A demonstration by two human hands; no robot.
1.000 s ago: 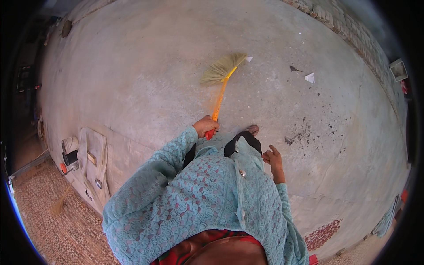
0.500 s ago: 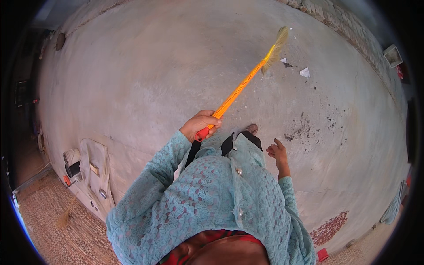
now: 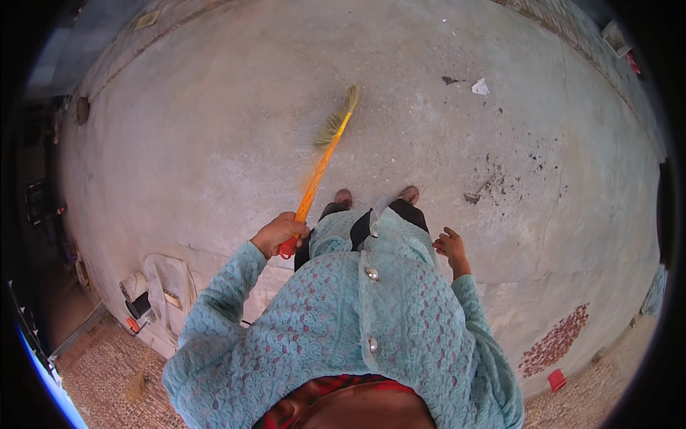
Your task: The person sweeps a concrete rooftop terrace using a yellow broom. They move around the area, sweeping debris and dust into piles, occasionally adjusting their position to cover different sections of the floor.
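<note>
My left hand is wrapped round the red end of a broom's orange handle. The broom slants away from me, its yellowish-green bristles fanned out to the left over the concrete floor. Empty, my right hand hangs beside my right hip with its fingers loosely bent and apart. Beyond it lie scattered dark crumbs of dirt. A white paper scrap rests farther off, with a dark scrap to its left.
Left of me, a pale cloth or sack lies by a white roll-like thing. A reddish patch and a small red object are at lower right. Brickwork edges the far right. My shoes stand on the floor.
My left hand has swung the broom leftward and closer, its bristles moving from the paper scraps to the floor ahead of my feet. My right hand stays nearly still. The view has shifted slightly.
</note>
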